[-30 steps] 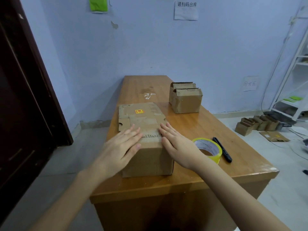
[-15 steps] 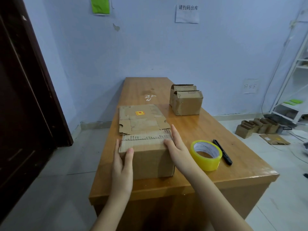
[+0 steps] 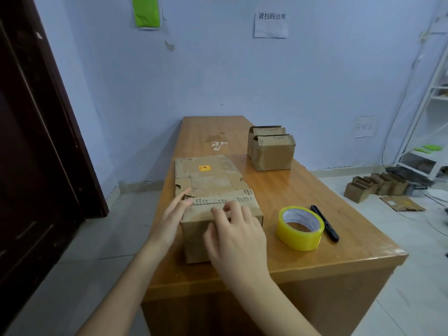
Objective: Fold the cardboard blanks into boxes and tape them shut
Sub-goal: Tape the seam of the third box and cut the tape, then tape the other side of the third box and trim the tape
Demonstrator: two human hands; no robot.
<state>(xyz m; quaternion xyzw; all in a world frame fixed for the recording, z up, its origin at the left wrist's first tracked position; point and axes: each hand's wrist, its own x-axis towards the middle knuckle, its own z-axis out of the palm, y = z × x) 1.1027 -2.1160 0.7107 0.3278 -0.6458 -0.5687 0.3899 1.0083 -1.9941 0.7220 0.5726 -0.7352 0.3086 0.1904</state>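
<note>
Your box [image 3: 232, 214] sits at the near end of the wooden desk [image 3: 315, 190], close to the front edge, top flaps folded over w/ the corrugated edge showing along the far side. Your left hand [image 3: 173, 215] lies flat against the box's left side, fingers straight, tips reaching up to the top-left corner. Your right hand [image 3: 236, 232] is on top of the box, over its front edge, fingers bent w/ tips pressing down on the flap; can't tell if it pinches anything, looks like it holds nothing. Hands are apart, one per side of the box.

Just behind the box, touching or nearly so, a flat cardboard blank [image 3: 206, 175] lies on the desk w/ a small red-yellow sticker [image 3: 205, 168] on it. Right of the box, near but not touching, the yellow tape roll [image 3: 300, 227] lies on its side, hole up. Just beside the roll, further right, a black marker [image 3: 324, 223] lies on the desk. Farther back on the right side of the desk stand two folded boxes [image 3: 271, 147], one right behind the other.

On the floor at right: a row of small cardboard boxes [image 3: 374, 186] and a flat piece [image 3: 402, 203] in front of a white shelf rack [image 3: 426, 132]. Dark door [image 3: 31, 141] at left, paper notice [image 3: 271, 25] on the blue wall.
</note>
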